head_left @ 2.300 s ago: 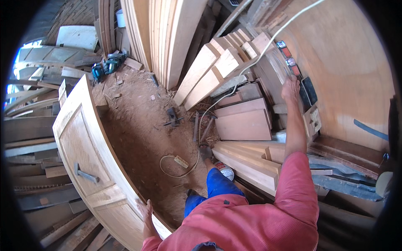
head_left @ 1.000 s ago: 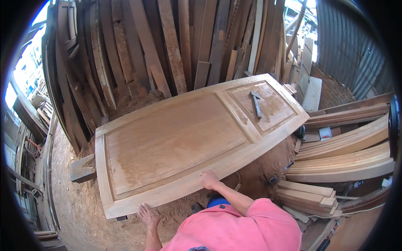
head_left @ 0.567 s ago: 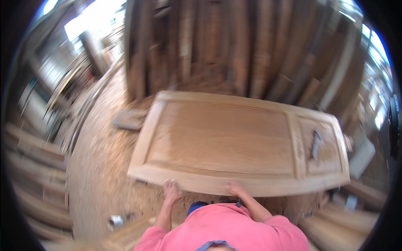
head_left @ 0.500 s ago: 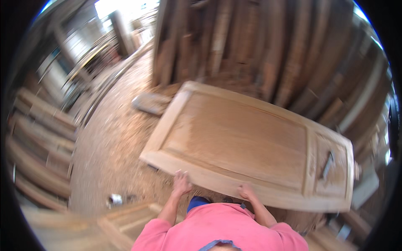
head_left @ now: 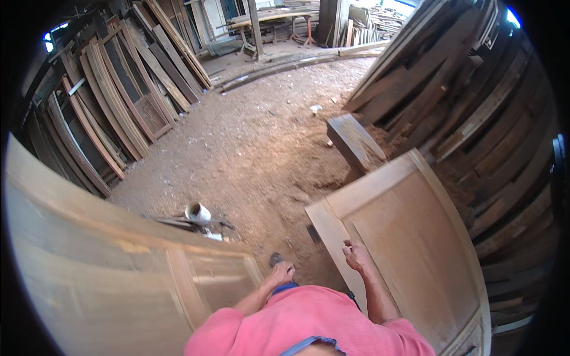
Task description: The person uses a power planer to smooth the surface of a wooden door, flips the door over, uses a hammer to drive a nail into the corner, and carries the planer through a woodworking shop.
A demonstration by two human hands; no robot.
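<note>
A pale wooden panelled door lies slantwise on supports at my right. My right hand is above its near frame rail, fingers curled together; whether they hold anything is hidden. Close in front of my body is my left hand, its fingers loosely curled with nothing visible in them. Just beyond it a dark shoe shows on the ground. A second panelled door stretches along my left side, its near part blurred.
A white cup-shaped container stands among dark tools on the sawdust-covered floor. A thick timber block juts out past the right door. Planks and frames lean at far left; dark boards are stacked at right.
My view has swung left, so the door once in front is now at my right. My left hand has left its edge; the right hand has moved over its rail. The second door shows more.
</note>
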